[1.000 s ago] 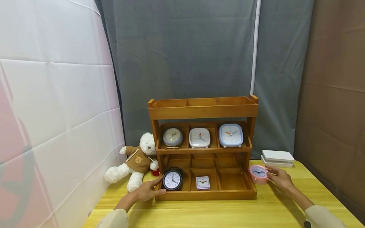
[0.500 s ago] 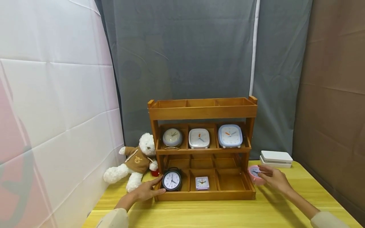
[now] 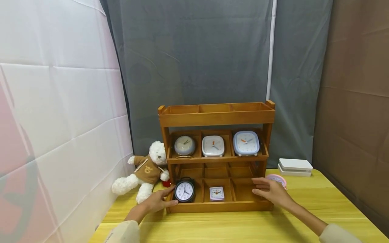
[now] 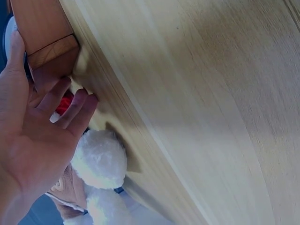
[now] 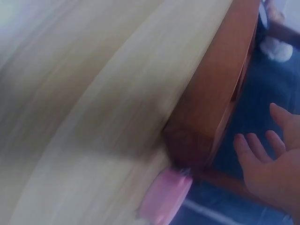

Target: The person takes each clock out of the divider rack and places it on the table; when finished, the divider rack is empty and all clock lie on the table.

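My right hand (image 3: 273, 192), empty with fingers spread, hovers before the lower right compartment of a wooden shelf (image 3: 217, 118). Behind it on the table stands a pink alarm clock (image 3: 277, 179), mostly hidden in the head view; its pink side shows in the right wrist view. My left hand (image 3: 156, 201) rests at the shelf's lower left corner, thumb and forefinger beside a round black alarm clock (image 3: 184, 191). In the left wrist view its other fingers (image 4: 80, 111) extend loosely past the wood. A small lilac square clock (image 3: 216, 193) sits in the lower middle compartment.
The middle tier holds a round grey clock (image 3: 184, 145), a white clock (image 3: 213, 146) and a blue-rimmed clock (image 3: 246, 143). A teddy bear (image 3: 149, 171) leans at the shelf's left. White boxes (image 3: 295, 166) lie at the back right of the yellow table (image 3: 218, 227).
My right hand has let go of the pink alarm clock beside the shelf and moved left, in front of the lower right compartment. The left hand has stayed in place.
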